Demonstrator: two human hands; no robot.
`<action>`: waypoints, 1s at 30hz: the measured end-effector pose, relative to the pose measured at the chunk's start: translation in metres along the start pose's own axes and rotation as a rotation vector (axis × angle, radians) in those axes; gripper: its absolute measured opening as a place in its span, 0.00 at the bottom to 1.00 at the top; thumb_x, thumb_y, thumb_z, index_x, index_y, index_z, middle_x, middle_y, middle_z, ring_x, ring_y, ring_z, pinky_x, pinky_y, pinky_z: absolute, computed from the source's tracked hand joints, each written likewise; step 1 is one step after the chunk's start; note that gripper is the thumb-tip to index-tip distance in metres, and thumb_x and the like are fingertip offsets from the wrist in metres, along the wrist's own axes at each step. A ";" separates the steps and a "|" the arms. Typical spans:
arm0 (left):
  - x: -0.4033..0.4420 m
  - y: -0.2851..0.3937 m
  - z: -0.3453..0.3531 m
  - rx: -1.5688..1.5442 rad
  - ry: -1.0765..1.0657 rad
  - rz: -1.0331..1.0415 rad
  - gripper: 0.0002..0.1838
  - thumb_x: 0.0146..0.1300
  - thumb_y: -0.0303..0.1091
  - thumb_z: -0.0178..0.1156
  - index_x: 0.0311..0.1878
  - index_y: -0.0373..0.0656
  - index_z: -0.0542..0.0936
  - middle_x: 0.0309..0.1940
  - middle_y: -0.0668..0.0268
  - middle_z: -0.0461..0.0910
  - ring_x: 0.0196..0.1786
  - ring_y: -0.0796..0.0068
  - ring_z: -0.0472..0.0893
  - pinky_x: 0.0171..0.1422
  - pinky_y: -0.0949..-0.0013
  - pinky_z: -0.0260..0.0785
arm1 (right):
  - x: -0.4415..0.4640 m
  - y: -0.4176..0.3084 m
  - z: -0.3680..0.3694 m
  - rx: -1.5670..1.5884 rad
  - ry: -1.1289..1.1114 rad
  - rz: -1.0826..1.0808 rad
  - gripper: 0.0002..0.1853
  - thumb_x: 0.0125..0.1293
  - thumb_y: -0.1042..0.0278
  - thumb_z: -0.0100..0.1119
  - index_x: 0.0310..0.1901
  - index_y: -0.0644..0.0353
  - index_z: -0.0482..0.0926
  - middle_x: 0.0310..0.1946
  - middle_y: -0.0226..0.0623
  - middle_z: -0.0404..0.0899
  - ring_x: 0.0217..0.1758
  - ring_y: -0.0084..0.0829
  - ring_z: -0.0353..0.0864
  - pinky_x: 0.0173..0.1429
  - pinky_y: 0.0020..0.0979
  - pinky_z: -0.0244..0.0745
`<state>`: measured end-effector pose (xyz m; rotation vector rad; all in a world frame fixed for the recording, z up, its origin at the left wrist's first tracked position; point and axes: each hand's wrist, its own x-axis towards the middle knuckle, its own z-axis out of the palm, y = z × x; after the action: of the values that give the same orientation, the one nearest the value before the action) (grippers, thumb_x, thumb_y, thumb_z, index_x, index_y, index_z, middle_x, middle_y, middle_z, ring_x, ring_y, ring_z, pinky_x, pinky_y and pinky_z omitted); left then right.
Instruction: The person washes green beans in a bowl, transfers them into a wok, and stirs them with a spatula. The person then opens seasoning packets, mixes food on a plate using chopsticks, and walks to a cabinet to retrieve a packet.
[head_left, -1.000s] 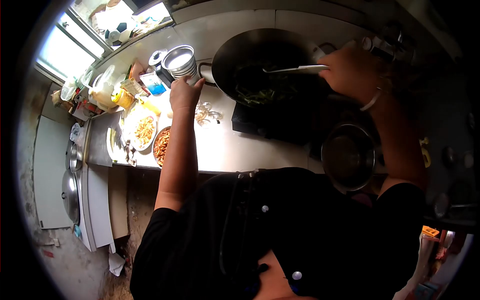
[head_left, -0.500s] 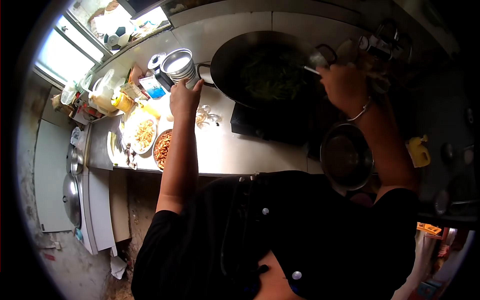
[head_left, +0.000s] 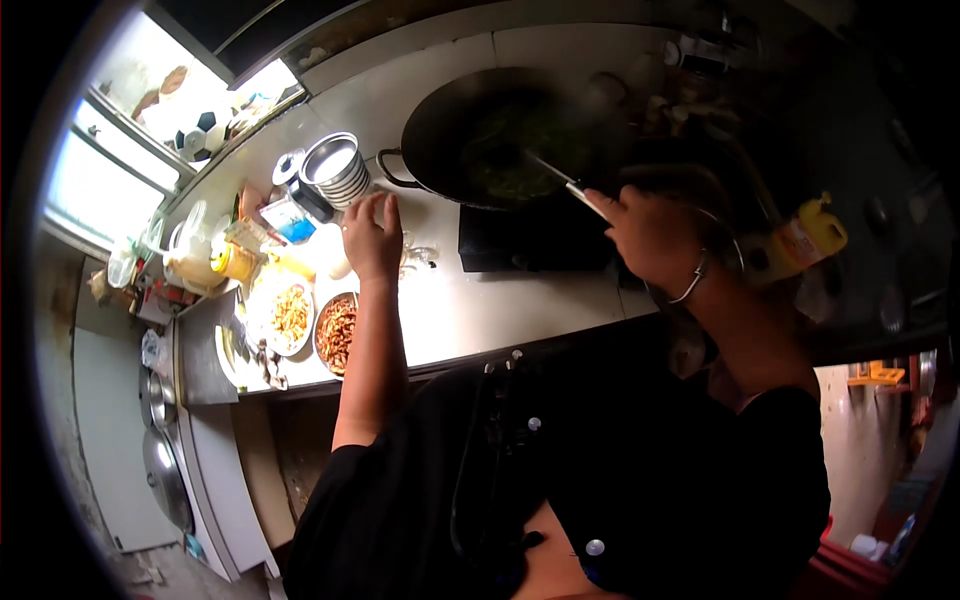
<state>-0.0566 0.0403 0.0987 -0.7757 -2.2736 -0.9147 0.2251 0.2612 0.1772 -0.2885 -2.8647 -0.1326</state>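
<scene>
My right hand (head_left: 645, 235) is wrapped round the pale handle of a long-handled cooking utensil (head_left: 552, 171). Its metal shaft slants down into a large dark wok (head_left: 440, 150), and the utensil's head is hidden among chopped green leaves (head_left: 515, 180). The wok sits over a black stove (head_left: 520, 245). My left hand (head_left: 373, 240) is raised over the counter with its fingers loosely bent and apart, holding nothing. It is just below the wok's left loop handle (head_left: 392, 172), not touching it, and close to a ribbed metal pot (head_left: 345, 180).
A plate of pale chopped food (head_left: 290, 320) and a bowl of reddish-brown pieces (head_left: 335, 335) stand by my left forearm. Bottles and a yellow-lidded jar (head_left: 232, 262) crowd the window side. A yellow bottle (head_left: 815, 235) is at the right, where the counter is dark.
My right hand has moved left and down, bringing the utensil across the wok's middle. My left hand has dropped slightly away from the wok's handle. The whole view has tilted.
</scene>
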 end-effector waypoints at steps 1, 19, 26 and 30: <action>-0.008 -0.002 -0.001 -0.079 -0.036 0.028 0.12 0.58 0.43 0.59 0.38 0.44 0.80 0.41 0.61 0.77 0.46 0.59 0.76 0.51 0.63 0.67 | -0.004 -0.008 0.001 0.075 -0.027 0.030 0.27 0.56 0.68 0.59 0.59 0.48 0.69 0.32 0.37 0.71 0.33 0.35 0.76 0.35 0.36 0.73; -0.165 0.005 -0.007 -0.338 -1.564 0.410 0.25 0.64 0.56 0.46 0.45 0.45 0.80 0.43 0.54 0.79 0.46 0.53 0.77 0.52 0.60 0.68 | -0.401 -0.203 0.180 0.643 -0.938 1.002 0.16 0.58 0.62 0.57 0.47 0.58 0.74 0.31 0.43 0.78 0.33 0.39 0.79 0.40 0.37 0.74; -0.274 -0.037 0.069 -0.470 -1.600 0.708 0.22 0.62 0.51 0.49 0.48 0.44 0.78 0.43 0.51 0.78 0.46 0.52 0.78 0.52 0.56 0.68 | -0.545 -0.344 0.199 0.796 -0.692 1.714 0.16 0.58 0.62 0.57 0.46 0.59 0.74 0.31 0.42 0.79 0.32 0.37 0.79 0.39 0.36 0.74; -0.287 0.046 0.044 -0.085 -1.846 0.798 0.22 0.62 0.51 0.49 0.48 0.44 0.78 0.43 0.51 0.78 0.46 0.52 0.78 0.52 0.56 0.68 | -0.586 -0.385 0.197 0.874 -0.517 1.941 0.16 0.58 0.62 0.57 0.46 0.59 0.75 0.31 0.41 0.79 0.31 0.36 0.79 0.38 0.35 0.74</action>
<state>0.1561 0.0148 -0.1021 -3.0969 -2.4431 0.4590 0.6519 -0.1998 -0.1921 -2.5954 -1.3762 1.4921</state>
